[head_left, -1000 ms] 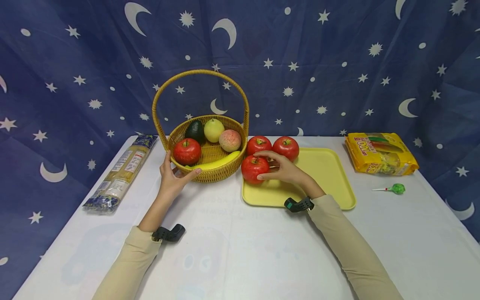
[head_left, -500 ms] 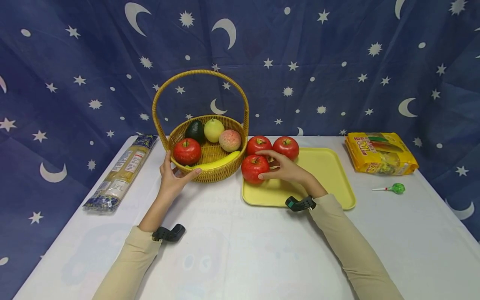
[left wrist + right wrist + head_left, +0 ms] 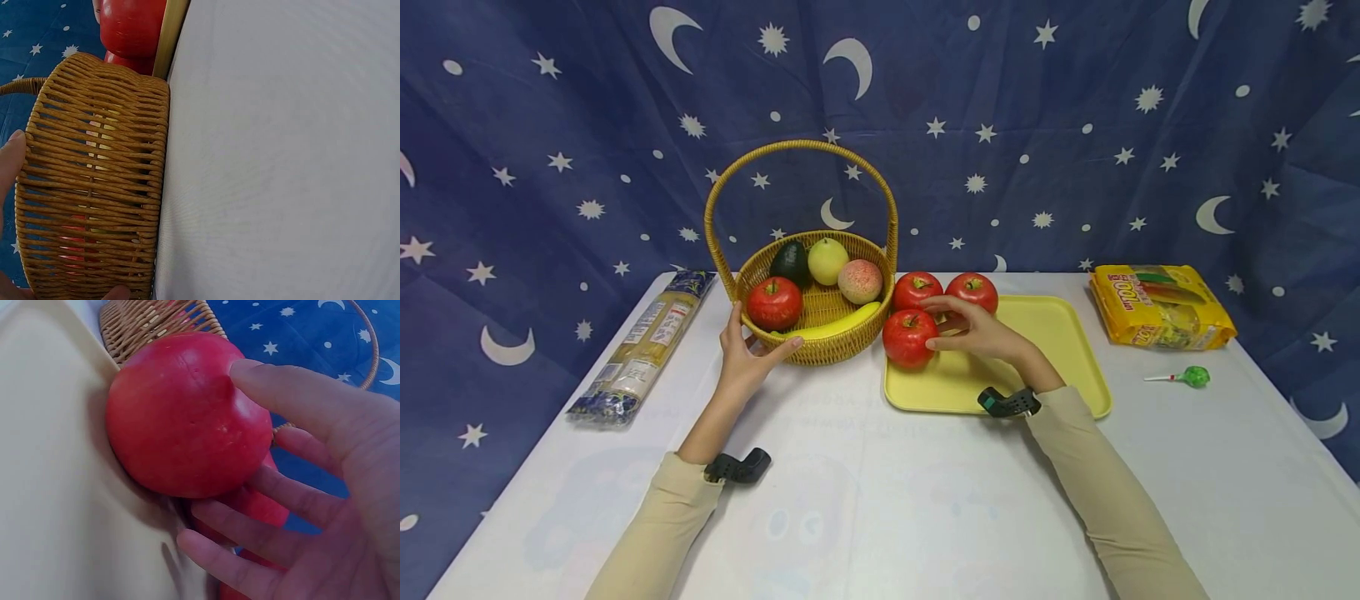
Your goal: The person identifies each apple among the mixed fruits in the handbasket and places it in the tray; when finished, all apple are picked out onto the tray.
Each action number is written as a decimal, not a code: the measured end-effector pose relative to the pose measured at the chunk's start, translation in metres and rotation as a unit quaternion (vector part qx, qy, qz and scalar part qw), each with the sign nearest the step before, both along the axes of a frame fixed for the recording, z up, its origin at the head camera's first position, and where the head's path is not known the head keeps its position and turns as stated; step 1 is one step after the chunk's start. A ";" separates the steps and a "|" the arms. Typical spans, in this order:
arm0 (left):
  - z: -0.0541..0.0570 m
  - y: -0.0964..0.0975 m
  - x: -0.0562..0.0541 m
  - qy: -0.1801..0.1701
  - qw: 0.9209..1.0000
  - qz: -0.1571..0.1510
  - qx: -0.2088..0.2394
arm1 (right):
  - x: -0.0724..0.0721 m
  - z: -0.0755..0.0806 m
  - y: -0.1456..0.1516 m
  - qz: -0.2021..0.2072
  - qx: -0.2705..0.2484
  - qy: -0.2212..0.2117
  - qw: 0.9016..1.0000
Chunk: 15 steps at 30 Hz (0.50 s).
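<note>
A wicker basket (image 3: pixel 827 350) with a tall handle holds a red apple (image 3: pixel 774 302), an avocado (image 3: pixel 789 262), a pear (image 3: pixel 827 261), a peach (image 3: pixel 860 282) and a banana (image 3: pixel 838 324). My left hand (image 3: pixel 747 358) grips its near left side, thumb over the rim. Another apple (image 3: pixel 910 339) stands on the left end of the yellow tray (image 3: pixel 1000 385). My right hand (image 3: pixel 981 329) is beside that apple with loosely spread fingers; in the right wrist view the thumb (image 3: pixel 300 394) lies by the apple's top. Behind are two more apples, one left (image 3: pixel 917 288), one right (image 3: pixel 972 292).
Clear packs of noodles (image 3: pixel 643 350) lie at the table's left edge. A yellow snack packet (image 3: pixel 1161 307) and a green lollipop (image 3: pixel 1197 377) are at the right. A dark blue star-patterned curtain (image 3: pixel 1037 108) hangs behind the white table (image 3: pixel 880 500).
My right hand has eased slightly right, its thumb and fingers drawing off the front apple, which stays on the tray. The left hand and the basket have not moved.
</note>
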<state>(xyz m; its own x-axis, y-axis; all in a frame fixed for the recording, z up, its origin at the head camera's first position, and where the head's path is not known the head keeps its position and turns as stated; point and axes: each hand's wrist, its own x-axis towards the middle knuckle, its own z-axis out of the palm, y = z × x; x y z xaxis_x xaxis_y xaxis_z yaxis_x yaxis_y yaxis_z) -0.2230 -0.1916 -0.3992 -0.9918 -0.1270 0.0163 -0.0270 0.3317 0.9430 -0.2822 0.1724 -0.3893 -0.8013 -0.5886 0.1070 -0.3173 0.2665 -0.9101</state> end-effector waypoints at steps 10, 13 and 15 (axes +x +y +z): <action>0.001 0.000 0.001 -0.001 1.000 0.000 -0.005 | 0.002 0.008 0.003 0.005 0.007 0.001 1.000; 0.001 0.000 0.001 0.000 1.000 0.000 -0.004 | 0.003 0.009 0.003 0.009 0.005 -0.001 1.000; 0.001 0.000 0.001 0.001 1.000 -0.001 -0.003 | 0.004 0.010 0.004 0.010 0.005 0.001 1.000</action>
